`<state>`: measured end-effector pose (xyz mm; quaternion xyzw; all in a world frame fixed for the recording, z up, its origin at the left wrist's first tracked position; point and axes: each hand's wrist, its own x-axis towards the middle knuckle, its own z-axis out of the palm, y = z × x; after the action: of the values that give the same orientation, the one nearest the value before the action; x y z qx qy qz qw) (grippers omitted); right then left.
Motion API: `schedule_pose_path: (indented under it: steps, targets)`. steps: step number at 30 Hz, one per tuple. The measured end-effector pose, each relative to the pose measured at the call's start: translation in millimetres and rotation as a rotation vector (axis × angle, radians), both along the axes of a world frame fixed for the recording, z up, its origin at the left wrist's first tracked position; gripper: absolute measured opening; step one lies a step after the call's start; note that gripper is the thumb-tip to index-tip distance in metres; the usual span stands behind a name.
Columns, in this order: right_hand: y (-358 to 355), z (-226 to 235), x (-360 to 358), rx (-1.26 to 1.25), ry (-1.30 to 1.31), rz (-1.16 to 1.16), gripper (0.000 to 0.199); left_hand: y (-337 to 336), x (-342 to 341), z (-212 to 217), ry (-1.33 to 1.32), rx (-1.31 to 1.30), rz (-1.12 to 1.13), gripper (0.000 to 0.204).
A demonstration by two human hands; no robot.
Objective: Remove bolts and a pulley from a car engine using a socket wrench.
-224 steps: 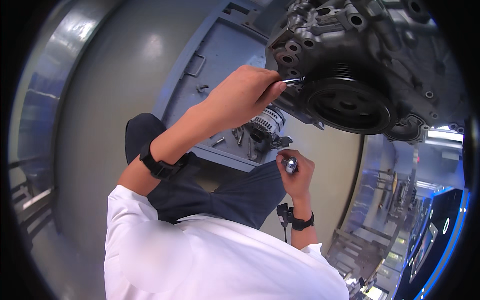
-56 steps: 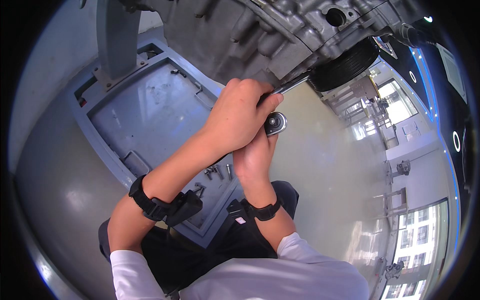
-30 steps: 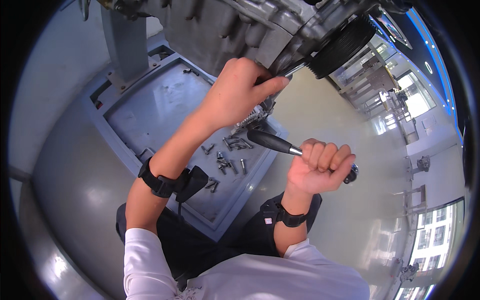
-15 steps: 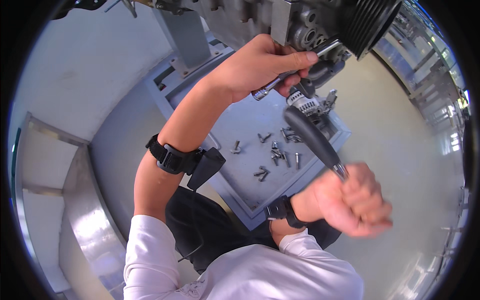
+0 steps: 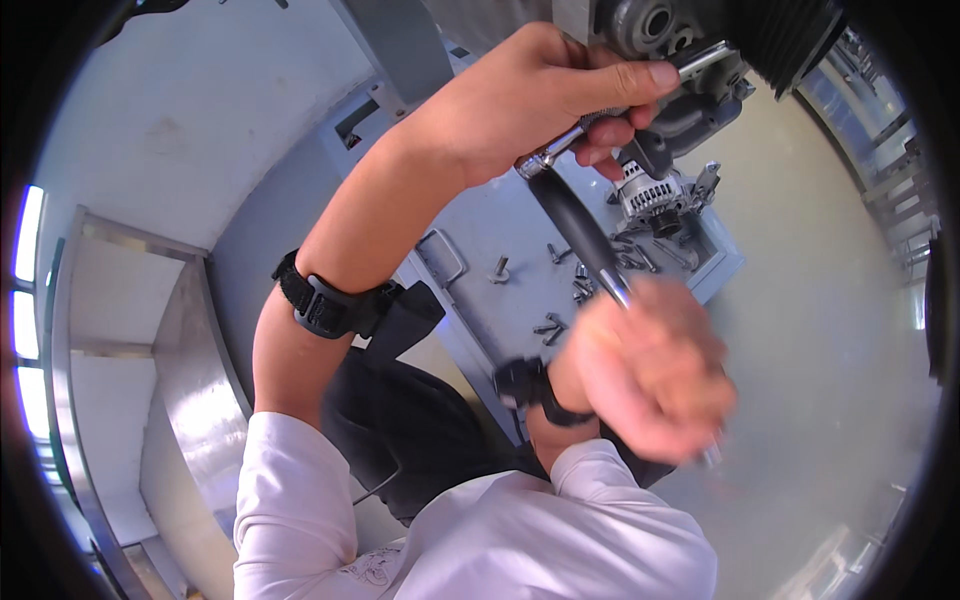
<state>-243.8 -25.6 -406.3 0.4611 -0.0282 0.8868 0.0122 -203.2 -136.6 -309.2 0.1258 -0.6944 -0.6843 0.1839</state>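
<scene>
Bright light; right hand (image 5: 655, 370) blurred; edges bent.

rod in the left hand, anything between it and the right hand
Yes, the ratchet: the right hand grips it, and its black handle ends by the lower end of the rod held in the left hand. Whether handle and rod touch is unclear. Nothing else visible stands between.
</scene>
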Motion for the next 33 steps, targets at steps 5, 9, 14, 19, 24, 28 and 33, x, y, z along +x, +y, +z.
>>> schedule_pose_path:
  steps: [5, 9, 14, 19, 24, 28, 33]
  targets:
    - [39.5, 21.2, 6.3, -0.374, -0.155, -0.024, 0.039, -4.0, 1.6, -1.2, 0.027, -0.02, -0.011, 0.034]
    - [16.7, 17.3, 7.2, -0.267, -0.038, 0.066, 0.038, -5.8, -2.1, 2.6, 0.019, 0.027, -0.117, 0.031]
    - [42.2, 21.1, 7.9, -0.551, -0.143, 0.019, 0.037, 7.0, 2.1, 13.6, -0.142, 0.017, 0.002, 0.033]
    - [7.4, 17.5, 6.7, -0.352, -0.081, 0.016, 0.039, 5.4, 1.7, 6.9, -0.009, 0.072, -0.063, 0.032]
    - [-1.5, 13.9, 6.6, -0.196, -0.023, -0.047, 0.039, 3.5, 0.7, 5.4, -0.045, 0.098, -0.035, 0.031]
    - [-28.0, 18.0, 8.7, -0.13, -0.002, -0.121, 0.047, 5.1, 0.7, 4.4, -0.059, 0.153, -0.051, 0.031]
    - [10.2, 21.2, -4.1, -0.283, -0.054, 0.12, 0.054, 0.8, 0.6, 4.6, -0.073, 0.2, -0.057, 0.031]
